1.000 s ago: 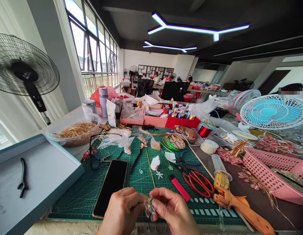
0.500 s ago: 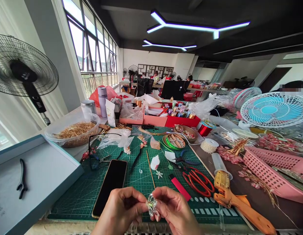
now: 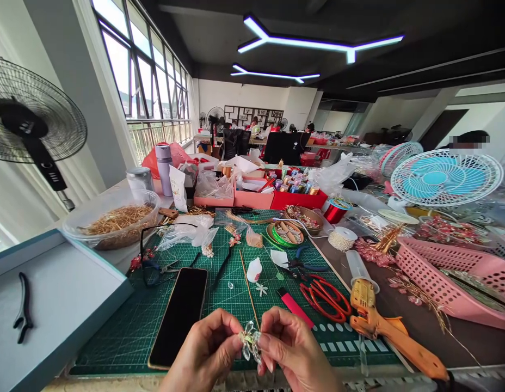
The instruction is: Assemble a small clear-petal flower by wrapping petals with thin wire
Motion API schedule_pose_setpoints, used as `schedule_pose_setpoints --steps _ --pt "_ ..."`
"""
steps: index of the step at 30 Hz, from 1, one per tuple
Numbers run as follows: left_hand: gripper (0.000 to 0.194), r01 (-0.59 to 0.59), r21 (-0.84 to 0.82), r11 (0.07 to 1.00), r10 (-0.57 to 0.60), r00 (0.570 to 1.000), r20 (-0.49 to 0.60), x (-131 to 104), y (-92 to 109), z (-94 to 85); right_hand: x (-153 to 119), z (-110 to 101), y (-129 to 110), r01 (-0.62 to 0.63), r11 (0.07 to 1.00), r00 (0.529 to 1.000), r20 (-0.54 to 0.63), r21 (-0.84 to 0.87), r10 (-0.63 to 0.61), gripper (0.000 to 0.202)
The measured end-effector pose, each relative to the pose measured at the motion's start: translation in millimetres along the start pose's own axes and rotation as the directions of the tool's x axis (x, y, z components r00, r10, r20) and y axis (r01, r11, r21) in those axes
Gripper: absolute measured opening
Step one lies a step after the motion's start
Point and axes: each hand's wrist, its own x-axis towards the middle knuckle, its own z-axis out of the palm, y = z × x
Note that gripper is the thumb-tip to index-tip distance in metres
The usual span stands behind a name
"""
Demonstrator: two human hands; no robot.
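Pinching clear bead flower (image 3: 250,340) between both hands: left hand (image 3: 207,354), right hand (image 3: 291,351); no legible writing.

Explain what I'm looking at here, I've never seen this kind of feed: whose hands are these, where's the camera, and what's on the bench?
No machine here: a person works with two bare hands, filmed by one camera worn on their head, looking forward and down. The left hand and right hand meet at the bottom edge, fingers pinching a small clear flower between them. Below lies a green mat. On it sit a phone, red scissors and a thin stick. Right of the mat lie an orange glue gun and a pink basket. At left, a bowl holds straw-like strands. Fans stand on both sides.
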Motion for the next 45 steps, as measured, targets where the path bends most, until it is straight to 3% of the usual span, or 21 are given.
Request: schedule_pose_setpoints --steps 8,24,33,40,45 --pt "0.037 -0.001 -0.091 0.996 0.000 1.000 -0.003 0.2 -3.6 0.9 0.2 -5.2 1.3 0.020 0.999 1.000 0.019 -0.034 -0.020 0.026" --pt "0.034 -0.025 -0.184 0.983 0.035 0.998 0.053 -2.3 -4.4 3.6 -2.3 -4.0 0.9 -0.002 0.985 0.999 0.032 -0.170 0.007 0.035" --pt "0.030 0.031 -0.307 0.951 -0.016 0.999 0.052 -4.0 -13.8 8.4 0.4 -12.1 15.1 0.138 0.959 0.990 0.036 -0.248 -0.133 0.027" --pt "0.032 0.044 -0.409 0.912 -0.045 0.999 0.008 -1.7 -17.5 13.6 2.0 -13.5 17.3 0.138 0.974 0.990 0.052 -0.178 -0.131 0.025" --pt "0.033 0.046 -0.411 0.911 -0.047 0.999 0.007 0.3 -18.2 12.8 -1.2 -11.0 15.2 0.214 0.962 0.976 0.080 -0.173 -0.203 0.018"
